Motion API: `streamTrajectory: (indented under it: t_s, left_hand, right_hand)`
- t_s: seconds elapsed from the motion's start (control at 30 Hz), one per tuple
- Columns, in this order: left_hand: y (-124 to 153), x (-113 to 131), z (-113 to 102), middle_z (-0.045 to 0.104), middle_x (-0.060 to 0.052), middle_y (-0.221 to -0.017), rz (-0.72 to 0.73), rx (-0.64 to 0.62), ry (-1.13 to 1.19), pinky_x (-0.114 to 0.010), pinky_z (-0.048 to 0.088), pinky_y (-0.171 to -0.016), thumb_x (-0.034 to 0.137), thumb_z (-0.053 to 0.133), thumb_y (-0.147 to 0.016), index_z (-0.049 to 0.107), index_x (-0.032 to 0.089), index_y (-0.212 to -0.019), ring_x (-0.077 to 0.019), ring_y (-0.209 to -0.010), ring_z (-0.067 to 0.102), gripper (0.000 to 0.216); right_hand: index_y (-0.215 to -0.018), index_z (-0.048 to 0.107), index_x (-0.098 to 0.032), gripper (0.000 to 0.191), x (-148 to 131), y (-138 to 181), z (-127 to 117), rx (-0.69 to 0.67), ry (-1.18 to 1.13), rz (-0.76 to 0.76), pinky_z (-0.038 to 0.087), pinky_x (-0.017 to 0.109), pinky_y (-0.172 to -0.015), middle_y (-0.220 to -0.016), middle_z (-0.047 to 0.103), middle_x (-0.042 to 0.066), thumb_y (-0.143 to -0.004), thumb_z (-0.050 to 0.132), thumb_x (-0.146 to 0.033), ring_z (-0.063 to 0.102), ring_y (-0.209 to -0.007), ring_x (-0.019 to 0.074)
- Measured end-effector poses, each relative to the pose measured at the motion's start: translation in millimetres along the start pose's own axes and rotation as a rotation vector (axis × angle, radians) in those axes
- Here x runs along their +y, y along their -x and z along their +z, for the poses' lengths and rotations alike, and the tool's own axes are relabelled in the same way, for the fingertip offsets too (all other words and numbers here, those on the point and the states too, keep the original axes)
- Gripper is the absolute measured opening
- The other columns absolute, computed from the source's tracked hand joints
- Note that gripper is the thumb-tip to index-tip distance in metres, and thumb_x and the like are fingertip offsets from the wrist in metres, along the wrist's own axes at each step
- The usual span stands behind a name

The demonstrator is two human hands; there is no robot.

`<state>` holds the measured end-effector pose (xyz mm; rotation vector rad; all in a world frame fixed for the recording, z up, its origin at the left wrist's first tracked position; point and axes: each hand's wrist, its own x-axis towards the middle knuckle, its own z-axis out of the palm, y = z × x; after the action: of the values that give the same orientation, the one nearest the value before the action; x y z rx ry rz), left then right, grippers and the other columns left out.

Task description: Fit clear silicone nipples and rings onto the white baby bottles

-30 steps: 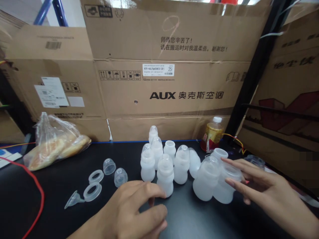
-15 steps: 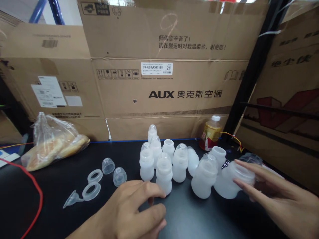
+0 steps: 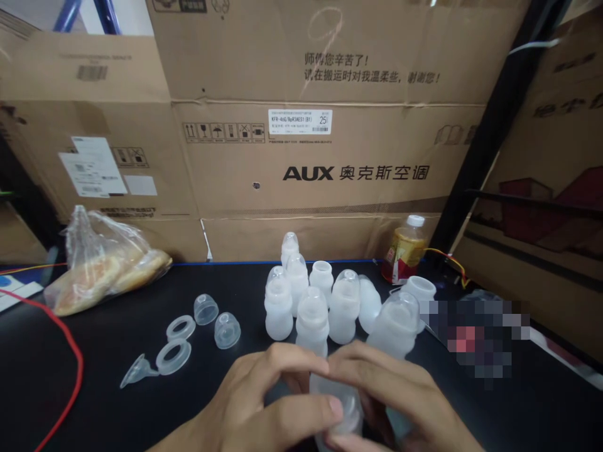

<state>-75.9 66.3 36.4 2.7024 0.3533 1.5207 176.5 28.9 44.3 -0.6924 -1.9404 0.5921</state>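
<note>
At the bottom centre, a translucent baby bottle (image 3: 349, 409) is between my two hands, close in front of me. My left hand (image 3: 264, 395) is closed on it from the left, thumb and index finger against its upper part. From the right, my right hand (image 3: 400, 383) wraps its fingers round the same bottle. Fingers hide most of its body. Just behind stand several white baby bottles, among them a capped bottle (image 3: 312, 320) and a larger-looking capped bottle (image 3: 394, 320). An open-topped bottle (image 3: 321, 279) stands farther back.
To the left lie a clear dome cap (image 3: 206, 309), another dome cap (image 3: 227, 331), a ring (image 3: 181, 328), a second ring (image 3: 173, 356) and a silicone nipple (image 3: 137, 371). Bagged bread (image 3: 103, 273), a drink bottle (image 3: 405, 251) and a red cable (image 3: 70, 351) are around the black table.
My right hand has brought the bottle from the right side to the bottom centre. My left hand has closed on it too. The view has shifted slightly.
</note>
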Motion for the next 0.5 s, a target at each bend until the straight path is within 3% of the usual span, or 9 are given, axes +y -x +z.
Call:
streamTrajectory:
  t_s: [0.07,0.17,0.27,0.3,0.43,0.5]
  left_hand:
    - [-4,-8,4,0.074,-0.012,-0.124,0.0,0.02,0.018,-0.029,0.069,-0.07,0.054,0.055,-0.12,0.072,0.024,-0.121,-0.0166,-0.083,0.077,0.035]
    - [-10,-20,9,0.072,-0.012,-0.118,-0.027,0.026,0.082,-0.03,0.067,-0.069,0.062,0.061,-0.115,0.071,0.022,-0.105,-0.018,-0.081,0.073,0.043]
    - [-10,-24,11,0.072,-0.009,-0.112,-0.057,0.008,0.171,-0.029,0.065,-0.073,0.062,0.061,-0.115,0.069,0.022,-0.096,-0.0188,-0.087,0.074,0.045]
    - [-10,-23,10,0.073,-0.008,-0.112,-0.065,0.006,0.207,-0.028,0.065,-0.073,0.06,0.062,-0.115,0.068,0.022,-0.095,-0.0179,-0.088,0.075,0.044]
    - [-15,-15,1,0.076,-0.007,-0.114,-0.213,-0.006,0.34,-0.024,0.065,-0.077,0.06,0.071,-0.111,0.072,0.023,-0.103,-0.0155,-0.091,0.08,0.038]
    - [-18,-13,-4,0.079,-0.005,-0.111,-0.308,0.005,0.389,-0.023,0.067,-0.082,0.06,0.076,-0.108,0.073,0.025,-0.113,-0.0149,-0.094,0.081,0.036]
  right_hand:
    - [-0.148,0.072,-0.049,0.06,15,-6,9,0.036,-0.017,-0.026,0.053,0.022,-0.055,-0.103,0.085,0.0,-0.094,0.097,-0.041,0.07,-0.065,0.0155]
    - [-0.146,0.064,-0.041,0.061,40,5,26,0.077,-0.105,0.056,0.037,0.017,-0.043,-0.085,0.074,-0.005,-0.094,0.095,-0.042,0.053,-0.051,0.0102]
    - [-0.148,0.054,-0.038,0.073,63,20,46,0.089,-0.23,0.158,0.034,0.016,-0.043,-0.11,0.076,0.002,-0.09,0.095,-0.055,0.051,-0.054,0.0081]
    - [-0.146,0.054,-0.036,0.077,69,24,52,0.072,-0.287,0.201,0.033,0.016,-0.042,-0.11,0.076,0.002,-0.086,0.098,-0.059,0.05,-0.052,0.0071]
    - [-0.107,0.062,-0.027,0.078,85,24,67,-0.03,-0.488,0.322,0.019,0.013,-0.034,-0.068,0.059,-0.011,-0.061,0.108,-0.07,0.035,-0.039,0.0026]
    - [-0.097,0.066,-0.026,0.08,86,20,68,-0.034,-0.499,0.332,0.014,0.014,-0.031,-0.057,0.048,-0.013,-0.052,0.108,-0.077,0.031,-0.036,0.0026]
